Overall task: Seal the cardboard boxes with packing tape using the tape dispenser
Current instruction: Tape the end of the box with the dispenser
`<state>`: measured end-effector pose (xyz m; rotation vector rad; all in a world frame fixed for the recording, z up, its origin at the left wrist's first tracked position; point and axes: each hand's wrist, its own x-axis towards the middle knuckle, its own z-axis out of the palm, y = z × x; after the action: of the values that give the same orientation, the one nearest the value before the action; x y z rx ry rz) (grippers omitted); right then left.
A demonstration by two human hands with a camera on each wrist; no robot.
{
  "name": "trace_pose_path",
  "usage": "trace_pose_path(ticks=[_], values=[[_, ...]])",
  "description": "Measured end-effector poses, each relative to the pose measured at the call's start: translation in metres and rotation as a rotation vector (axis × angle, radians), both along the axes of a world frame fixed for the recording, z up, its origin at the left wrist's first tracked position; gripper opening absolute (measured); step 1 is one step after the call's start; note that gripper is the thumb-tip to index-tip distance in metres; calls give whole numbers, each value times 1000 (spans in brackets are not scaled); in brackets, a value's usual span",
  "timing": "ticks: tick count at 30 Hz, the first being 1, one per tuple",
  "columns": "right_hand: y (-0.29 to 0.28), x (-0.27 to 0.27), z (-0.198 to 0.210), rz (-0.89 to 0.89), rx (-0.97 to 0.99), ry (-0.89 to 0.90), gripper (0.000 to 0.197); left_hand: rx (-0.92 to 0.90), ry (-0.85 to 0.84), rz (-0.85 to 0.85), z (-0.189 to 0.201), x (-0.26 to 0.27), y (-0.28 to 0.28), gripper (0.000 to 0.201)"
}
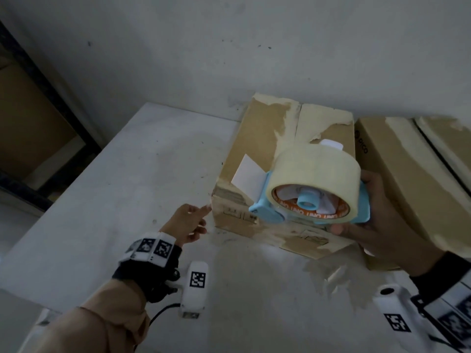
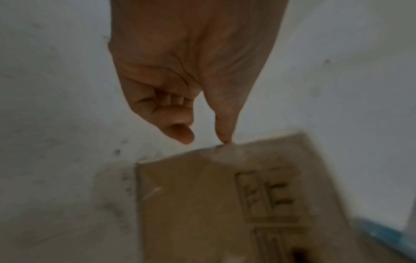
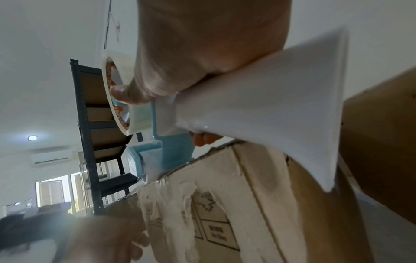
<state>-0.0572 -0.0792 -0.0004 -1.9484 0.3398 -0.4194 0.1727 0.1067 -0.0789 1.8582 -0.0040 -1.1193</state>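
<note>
Right hand [image 1: 382, 225] grips blue tape dispenser [image 1: 309, 189] mid-frame over cardboard box [image 1: 257, 133]; left hand [image 1: 187, 222] loosely curled, holding nothing, index fingertip touching box's lower-left corner.

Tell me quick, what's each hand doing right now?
Left hand: holds nothing, index fingertip at the box corner.
Right hand: grips the tape dispenser.

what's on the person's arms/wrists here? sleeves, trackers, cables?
Left hand: tan sleeve, black wrist strap, white band with black square markers, white camera pod with a marker and black cable. Right hand: dark cuff, similar marked pod.
</note>
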Motion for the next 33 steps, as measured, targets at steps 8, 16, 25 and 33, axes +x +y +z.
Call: trace_pose_path(ticks=[8, 16, 25, 33], values=[[3, 1, 5, 12, -3, 2, 61, -49, -302, 30, 9, -1, -4, 38], [3, 1, 3, 10, -25, 16, 64, -163, -476, -225, 35, -17, -20, 18], [4, 34, 6, 65, -70, 55, 71, -40, -592, -318, 48, 24, -40, 39], [1, 47, 7, 39, -109, 43, 77, 136, -811, -352, 47, -1, -51, 49]])
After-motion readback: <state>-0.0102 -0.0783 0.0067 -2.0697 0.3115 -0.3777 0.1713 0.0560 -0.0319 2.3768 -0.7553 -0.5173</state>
